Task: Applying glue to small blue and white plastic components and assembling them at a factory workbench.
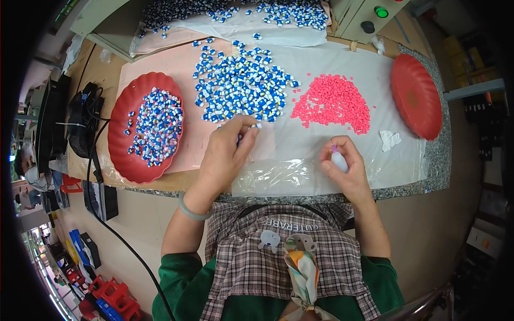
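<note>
My left hand (225,155) is closed at the near edge of a large spread of small blue-and-white pieces (241,80). Between its thumb and forefinger is one small blue-and-white piece (258,126), partly hidden by the fingers. My right hand (350,174) is wrapped round a small white squeeze bottle (339,161) with a purple tip pointing away from me. Beyond that hand lies a pile of small flat pink pieces (334,101). At the left, a red scalloped tray (119,144) holds many blue-and-white pieces, some with pink on them.
A second red scalloped tray (415,96) stands at the right, near a crumpled white tissue (390,140). More blue pieces lie on a sheet inside an open machine (118,32) at the back. Clear plastic film (284,176) covers the table's near edge. A black cable (126,243) hangs at the left.
</note>
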A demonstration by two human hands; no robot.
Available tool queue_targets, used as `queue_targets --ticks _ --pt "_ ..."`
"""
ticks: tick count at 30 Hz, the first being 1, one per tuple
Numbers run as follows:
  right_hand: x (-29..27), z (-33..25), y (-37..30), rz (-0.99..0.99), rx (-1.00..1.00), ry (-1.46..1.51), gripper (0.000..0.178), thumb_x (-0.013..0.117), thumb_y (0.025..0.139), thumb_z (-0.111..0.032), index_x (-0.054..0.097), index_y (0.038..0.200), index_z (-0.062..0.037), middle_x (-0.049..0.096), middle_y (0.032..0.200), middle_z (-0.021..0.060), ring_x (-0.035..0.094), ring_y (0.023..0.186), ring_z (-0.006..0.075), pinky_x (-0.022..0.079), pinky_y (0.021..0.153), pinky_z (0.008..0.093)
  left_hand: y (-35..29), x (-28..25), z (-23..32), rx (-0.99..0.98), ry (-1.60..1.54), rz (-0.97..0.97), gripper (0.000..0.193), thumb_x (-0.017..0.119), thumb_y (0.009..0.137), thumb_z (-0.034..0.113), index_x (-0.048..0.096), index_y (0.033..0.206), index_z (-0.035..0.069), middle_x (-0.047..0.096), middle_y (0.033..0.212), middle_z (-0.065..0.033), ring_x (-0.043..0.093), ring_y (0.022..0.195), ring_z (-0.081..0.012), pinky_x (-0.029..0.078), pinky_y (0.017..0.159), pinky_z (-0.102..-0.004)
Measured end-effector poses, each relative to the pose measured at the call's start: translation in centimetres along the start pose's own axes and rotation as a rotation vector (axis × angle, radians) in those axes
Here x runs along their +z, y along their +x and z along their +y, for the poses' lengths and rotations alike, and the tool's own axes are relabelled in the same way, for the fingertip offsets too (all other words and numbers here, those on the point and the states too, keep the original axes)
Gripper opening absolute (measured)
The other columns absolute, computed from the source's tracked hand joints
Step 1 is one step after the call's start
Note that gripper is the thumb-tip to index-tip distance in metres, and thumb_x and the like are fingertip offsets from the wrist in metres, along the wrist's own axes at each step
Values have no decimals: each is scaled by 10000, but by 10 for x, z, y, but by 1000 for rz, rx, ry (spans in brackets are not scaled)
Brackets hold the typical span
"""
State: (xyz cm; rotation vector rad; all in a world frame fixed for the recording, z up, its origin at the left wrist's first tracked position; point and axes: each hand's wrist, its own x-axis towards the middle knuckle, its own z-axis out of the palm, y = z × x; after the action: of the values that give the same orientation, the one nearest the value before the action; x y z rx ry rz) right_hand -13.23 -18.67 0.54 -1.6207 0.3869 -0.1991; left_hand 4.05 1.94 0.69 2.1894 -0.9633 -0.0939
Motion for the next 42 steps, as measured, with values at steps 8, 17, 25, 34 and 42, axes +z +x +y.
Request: queue_targets --ticks 8,17,25,34,42 --pt "-1 -4 0 11 -43 194 205 613 873 -88 525 1053 -47 528 1082 113 533 711 99 388 533 214 -18 29 22 -480 -1301 -255 152 559 949 94 630 1048 4 651 802 -69 366 555 -27 295 525 -173" --pt "-1 -6 -1 262 -135 234 332 694 862 -96 535 1141 -9 633 955 103 578 665 99 433 526 192 -33 42 39 -551 -1348 -331 225 587 947 93 625 1147 -3 653 808 -67 382 562 -25 311 535 -167" --pt "-3 -19 -17 290 -357 -239 432 620 935 -203 509 1277 38 652 924 132 607 708 131 486 604 242 -42 53 44 -320 -974 -201 204 647 884 32 623 1086 18 688 870 -19 552 750 -36 446 646 -205" --pt "-1 -22 -17 268 -584 -543 438 565 953 -223 508 1267 77 668 866 174 654 761 212 518 693 315 -42 57 44 -319 -1017 -201 190 669 869 15 619 1053 15 644 840 3 531 748 -33 435 650 -203" --pt "2 -25 -15 253 -627 -603 429 593 944 -219 520 1248 75 666 872 187 666 760 226 521 682 313 -43 56 44 -310 -1000 -199 190 676 864 14 622 1046 17 617 812 16 497 717 -36 426 643 -206"
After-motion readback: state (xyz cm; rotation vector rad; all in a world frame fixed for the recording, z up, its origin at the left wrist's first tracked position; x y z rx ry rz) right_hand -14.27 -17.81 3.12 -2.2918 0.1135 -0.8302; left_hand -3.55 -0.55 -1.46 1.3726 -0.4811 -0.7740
